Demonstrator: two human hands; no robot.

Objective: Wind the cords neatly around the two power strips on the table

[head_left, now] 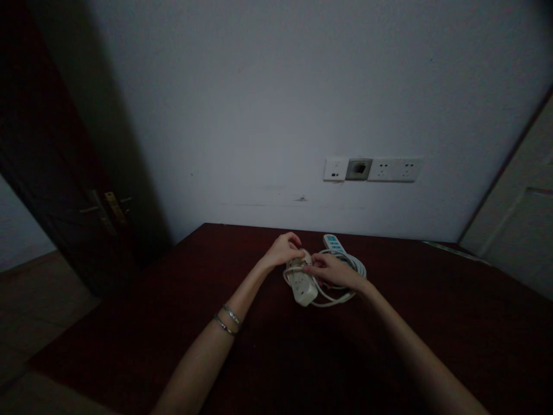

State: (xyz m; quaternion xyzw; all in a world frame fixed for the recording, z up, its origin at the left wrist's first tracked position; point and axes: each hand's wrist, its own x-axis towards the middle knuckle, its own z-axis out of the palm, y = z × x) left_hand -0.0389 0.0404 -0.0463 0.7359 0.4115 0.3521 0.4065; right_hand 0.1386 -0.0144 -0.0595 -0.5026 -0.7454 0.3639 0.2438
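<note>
A white power strip (pixel 303 290) lies on the dark red table, its near end pointing toward me. At its far end my left hand (pixel 280 252) has curled fingers and the thumb on it. From the right, my right hand (pixel 334 272) pinches a white cable (pixel 295 269) that crosses over the strip; its fingertips are small and dim here. The rest of the cable lies in loose loops (pixel 359 266) under and around my right hand. Just behind the loops lies a second power strip (pixel 333 243), white with a blue face.
The dark red table (pixel 242 248) meets a pale wall that carries a row of wall sockets (pixel 395 170). A dark door with a brass handle (pixel 114 206) is at the left. A flat strip-like object (pixel 453 251) lies at the table's back right, near a pale door.
</note>
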